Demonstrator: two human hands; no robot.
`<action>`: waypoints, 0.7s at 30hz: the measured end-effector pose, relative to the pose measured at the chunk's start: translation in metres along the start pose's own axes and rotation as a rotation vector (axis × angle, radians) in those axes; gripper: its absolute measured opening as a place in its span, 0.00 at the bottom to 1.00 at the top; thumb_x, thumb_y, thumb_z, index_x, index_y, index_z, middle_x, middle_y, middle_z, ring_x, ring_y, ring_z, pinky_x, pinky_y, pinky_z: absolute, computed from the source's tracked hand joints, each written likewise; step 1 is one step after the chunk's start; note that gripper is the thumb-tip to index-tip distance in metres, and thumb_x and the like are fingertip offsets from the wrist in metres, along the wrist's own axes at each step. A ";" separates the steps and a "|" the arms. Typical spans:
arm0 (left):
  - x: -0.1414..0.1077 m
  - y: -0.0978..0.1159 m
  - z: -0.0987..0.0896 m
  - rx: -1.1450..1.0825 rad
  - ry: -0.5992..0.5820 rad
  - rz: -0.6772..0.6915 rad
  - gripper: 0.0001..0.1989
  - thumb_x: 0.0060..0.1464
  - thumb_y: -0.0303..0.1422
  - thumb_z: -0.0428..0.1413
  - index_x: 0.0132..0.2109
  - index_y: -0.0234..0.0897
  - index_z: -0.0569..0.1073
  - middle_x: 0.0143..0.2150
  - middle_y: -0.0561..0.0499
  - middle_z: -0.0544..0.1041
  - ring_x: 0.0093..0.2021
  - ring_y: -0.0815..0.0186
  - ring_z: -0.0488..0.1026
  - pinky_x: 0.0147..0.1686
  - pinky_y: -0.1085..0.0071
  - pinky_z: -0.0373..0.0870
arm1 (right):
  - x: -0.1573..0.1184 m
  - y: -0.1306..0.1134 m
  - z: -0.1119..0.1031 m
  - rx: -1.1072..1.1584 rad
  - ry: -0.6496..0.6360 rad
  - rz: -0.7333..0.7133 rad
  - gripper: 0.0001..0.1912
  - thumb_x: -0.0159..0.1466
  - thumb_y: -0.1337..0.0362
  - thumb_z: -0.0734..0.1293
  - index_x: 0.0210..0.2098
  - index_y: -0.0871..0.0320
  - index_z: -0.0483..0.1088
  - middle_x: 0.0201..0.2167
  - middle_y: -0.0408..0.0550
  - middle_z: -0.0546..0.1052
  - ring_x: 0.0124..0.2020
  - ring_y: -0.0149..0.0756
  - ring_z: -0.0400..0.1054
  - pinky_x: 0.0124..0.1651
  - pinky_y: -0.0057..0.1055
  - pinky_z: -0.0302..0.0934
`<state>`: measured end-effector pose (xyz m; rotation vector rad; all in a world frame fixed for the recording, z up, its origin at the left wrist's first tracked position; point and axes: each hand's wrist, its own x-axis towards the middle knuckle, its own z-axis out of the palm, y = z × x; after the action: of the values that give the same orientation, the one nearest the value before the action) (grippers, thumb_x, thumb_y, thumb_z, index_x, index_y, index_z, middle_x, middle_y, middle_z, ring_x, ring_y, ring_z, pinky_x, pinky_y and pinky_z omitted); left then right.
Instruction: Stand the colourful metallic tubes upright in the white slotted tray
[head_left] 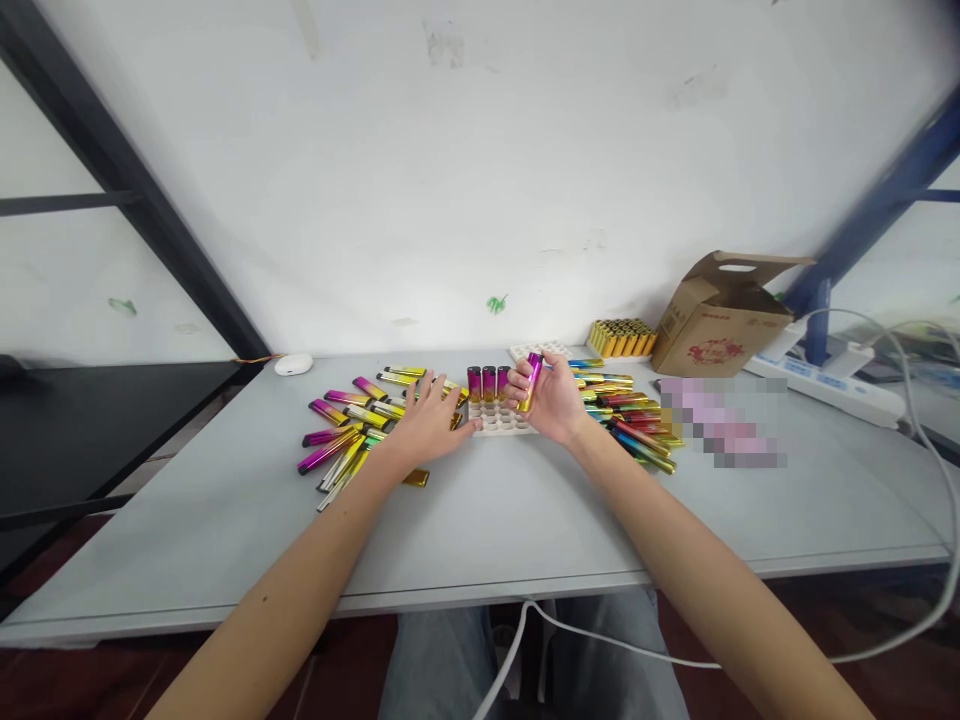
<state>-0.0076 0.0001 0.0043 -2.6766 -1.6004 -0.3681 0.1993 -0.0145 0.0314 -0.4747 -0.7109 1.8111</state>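
Observation:
My right hand (559,398) is closed round a purple-and-gold lighter (532,382), held upright just over the right end of a white tray with holes (501,422). Several purple lighters (489,382) stand in a row along the tray's back. With fingers spread, my left hand (429,422) hovers over or rests on a loose pile of yellow, silver and purple lighters (349,412) left of the tray; its thumb reaches the tray's left edge. Some of the pile is hidden under that hand. Red, blue and gold lighters (637,425) lie to the right, partly behind my right wrist.
At the back, a second white tray (536,351) lies near a packed block of gold lighters (622,338). An open cardboard box (720,325) stands beside a white power strip (832,385). A white case (293,364) sits back left. A white cable (622,652) hangs before the table's front edge.

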 end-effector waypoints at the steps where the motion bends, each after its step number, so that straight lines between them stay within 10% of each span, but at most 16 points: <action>1: 0.000 -0.001 0.001 -0.002 0.002 0.001 0.30 0.60 0.51 0.48 0.59 0.34 0.67 0.68 0.33 0.58 0.71 0.41 0.43 0.64 0.38 0.45 | 0.000 -0.001 0.001 -0.004 0.013 -0.010 0.19 0.66 0.49 0.56 0.25 0.54 0.57 0.20 0.38 0.56 0.19 0.29 0.52 0.24 0.26 0.57; 9: 0.001 -0.003 0.000 -0.017 -0.048 -0.005 0.31 0.60 0.52 0.47 0.60 0.34 0.67 0.69 0.33 0.57 0.72 0.43 0.41 0.66 0.42 0.43 | 0.010 -0.013 -0.017 -0.201 0.210 -0.148 0.05 0.60 0.61 0.64 0.31 0.56 0.65 0.21 0.37 0.64 0.18 0.26 0.55 0.21 0.23 0.53; 21: 0.001 -0.007 0.001 -0.045 -0.030 -0.011 0.29 0.59 0.52 0.48 0.59 0.37 0.68 0.68 0.35 0.58 0.72 0.43 0.43 0.65 0.40 0.44 | 0.018 -0.007 -0.040 -0.769 0.377 -0.600 0.14 0.61 0.52 0.68 0.39 0.53 0.76 0.26 0.41 0.71 0.33 0.34 0.66 0.34 0.27 0.62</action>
<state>-0.0131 0.0046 0.0028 -2.7201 -1.6344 -0.3705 0.2234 0.0141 0.0065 -0.9538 -1.1263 0.8123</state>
